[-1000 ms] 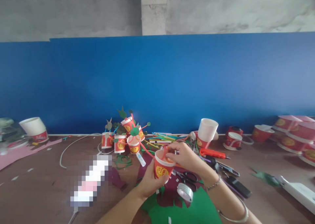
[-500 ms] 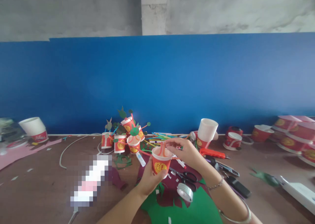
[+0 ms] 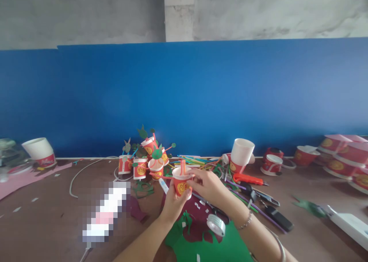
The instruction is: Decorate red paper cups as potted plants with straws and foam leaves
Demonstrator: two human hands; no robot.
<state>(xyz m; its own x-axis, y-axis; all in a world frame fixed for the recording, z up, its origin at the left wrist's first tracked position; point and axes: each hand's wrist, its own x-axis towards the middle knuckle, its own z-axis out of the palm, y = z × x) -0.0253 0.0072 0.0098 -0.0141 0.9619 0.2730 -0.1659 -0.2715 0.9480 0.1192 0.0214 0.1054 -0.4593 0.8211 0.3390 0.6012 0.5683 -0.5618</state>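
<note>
My left hand (image 3: 172, 204) is wrapped round a red paper cup (image 3: 179, 188) with a white rim and a yellow emblem, held upright above the table. An orange-red drinking straw (image 3: 183, 167) stands up out of the cup's mouth, and another red straw (image 3: 162, 176) juts from its left side. At the cup's right side is my right hand (image 3: 208, 185), thumb and fingers closed together against the wall just below the rim. Its fingers hide whatever is pinched there. Beneath the hands lie maroon sheet (image 3: 198, 212), green sheet (image 3: 227, 243) and a roll of tape (image 3: 216, 224).
Several decorated paper cups (image 3: 140, 169) stand back left, with loose coloured straws (image 3: 189, 161) beside them. To the right are stacked white cups (image 3: 242, 154), an orange utility knife (image 3: 247, 178), scissors (image 3: 221, 213) and a black key fob (image 3: 277, 217). A blurred-out object (image 3: 106, 212) lies left.
The cup and both hands have shifted slightly left and up. My right hand has moved from the straw at the cup's mouth down to its right side.
</note>
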